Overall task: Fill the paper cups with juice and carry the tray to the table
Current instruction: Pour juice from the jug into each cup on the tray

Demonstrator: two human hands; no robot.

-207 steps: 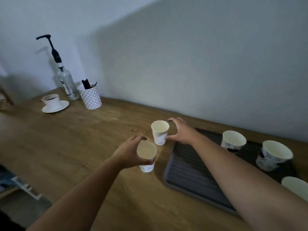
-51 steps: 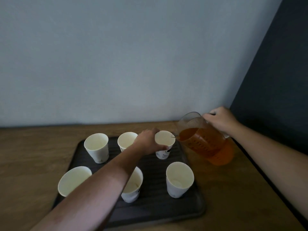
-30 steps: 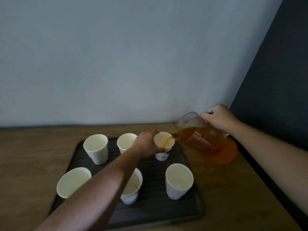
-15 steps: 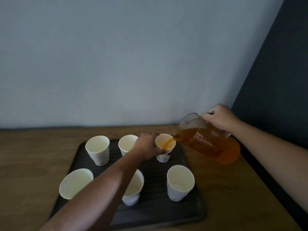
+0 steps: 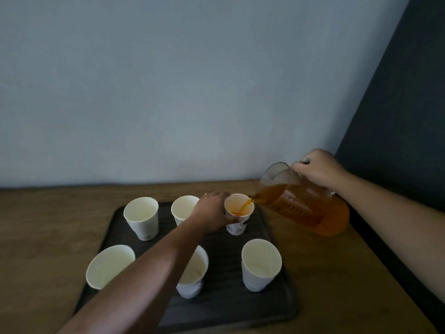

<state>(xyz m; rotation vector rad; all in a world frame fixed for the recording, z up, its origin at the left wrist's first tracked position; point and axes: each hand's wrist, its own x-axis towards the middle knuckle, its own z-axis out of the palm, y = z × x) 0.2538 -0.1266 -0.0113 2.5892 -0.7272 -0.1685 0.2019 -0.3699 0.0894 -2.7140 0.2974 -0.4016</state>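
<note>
Left hand wraps the far-right cup on the dark tray. Right hand grips the handle of the tilted jug, just right of that cup; juice streams into it. Five other cups stand on the tray beside and nearer than the held one.

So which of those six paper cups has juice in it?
The back-right cup, steadied by the left hand while the right hand pours from the pitcher. The other five look empty.
</note>
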